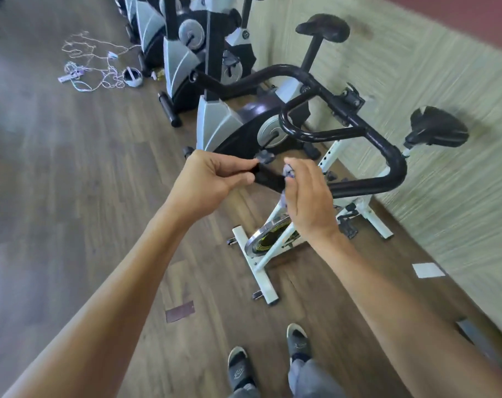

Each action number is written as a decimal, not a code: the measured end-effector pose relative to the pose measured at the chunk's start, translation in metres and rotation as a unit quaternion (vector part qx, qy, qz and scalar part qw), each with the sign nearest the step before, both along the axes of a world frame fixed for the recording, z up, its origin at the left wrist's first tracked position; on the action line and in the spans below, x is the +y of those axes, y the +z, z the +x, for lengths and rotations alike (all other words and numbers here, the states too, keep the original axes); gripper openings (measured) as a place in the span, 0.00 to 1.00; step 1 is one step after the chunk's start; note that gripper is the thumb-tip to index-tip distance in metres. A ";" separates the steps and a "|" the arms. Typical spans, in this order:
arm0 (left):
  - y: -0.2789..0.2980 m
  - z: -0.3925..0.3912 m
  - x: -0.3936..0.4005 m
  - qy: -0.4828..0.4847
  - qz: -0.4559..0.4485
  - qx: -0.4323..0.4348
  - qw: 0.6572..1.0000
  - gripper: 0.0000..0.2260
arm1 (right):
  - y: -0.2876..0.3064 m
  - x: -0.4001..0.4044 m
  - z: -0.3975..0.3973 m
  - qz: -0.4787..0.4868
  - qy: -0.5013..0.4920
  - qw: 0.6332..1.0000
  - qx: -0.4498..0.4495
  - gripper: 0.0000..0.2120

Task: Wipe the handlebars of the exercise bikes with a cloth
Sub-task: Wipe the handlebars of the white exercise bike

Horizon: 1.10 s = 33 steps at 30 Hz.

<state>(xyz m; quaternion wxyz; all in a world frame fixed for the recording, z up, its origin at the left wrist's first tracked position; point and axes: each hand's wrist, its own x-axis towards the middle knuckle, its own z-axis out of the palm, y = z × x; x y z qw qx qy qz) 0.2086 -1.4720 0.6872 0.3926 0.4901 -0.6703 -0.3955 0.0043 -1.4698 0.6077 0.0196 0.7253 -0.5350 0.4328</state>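
The handlebar (359, 133) of the white bike (272, 254) is a black looped tube lying from about 11 o'clock to 4 o'clock. Its near end runs in toward the hands at around 9 o'clock from the outer bend, and its far loop reaches toward the wall at 1 o'clock.

The left hand (215, 179) has its fingers curled, pinching the black near tip of the bar between thumb and fingers. The right hand (307, 193) sits just beside it at 3 o'clock, fingers loosely bent, holding a small bluish cloth (288, 172) that is bunched at the fingertips and hangs a little below them. The cloth touches or nearly touches the bar's near end; blur makes it hard to say which.

The right hand is the nearer one to the unwiped length, which stretches away from it toward 2 o'clock. The likely move is to slide the cloth outward along that axis while the left hand steadies the tip.

No brand, label or legible writing shows on this bike. The grey bikes (215, 122) at 12 o'clock carry round emblems too blurred to read.
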 end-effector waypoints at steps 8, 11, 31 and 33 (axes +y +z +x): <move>0.005 -0.004 -0.002 0.008 -0.025 -0.042 0.999 0.10 | 0.003 0.006 0.046 -0.049 -0.081 0.995 -0.037 0.24; 0.008 -0.004 -0.003 0.012 -0.023 -0.056 0.998 0.10 | -0.009 0.008 0.018 -0.046 -0.044 0.998 0.003 0.23; 0.004 0.032 -0.014 -0.015 0.123 0.119 0.985 0.14 | -0.010 0.008 0.040 -0.142 -0.104 0.984 0.023 0.24; -0.003 0.032 -0.014 -0.003 0.116 0.116 0.986 0.13 | -0.002 0.007 0.045 -0.140 -0.088 0.986 0.037 0.25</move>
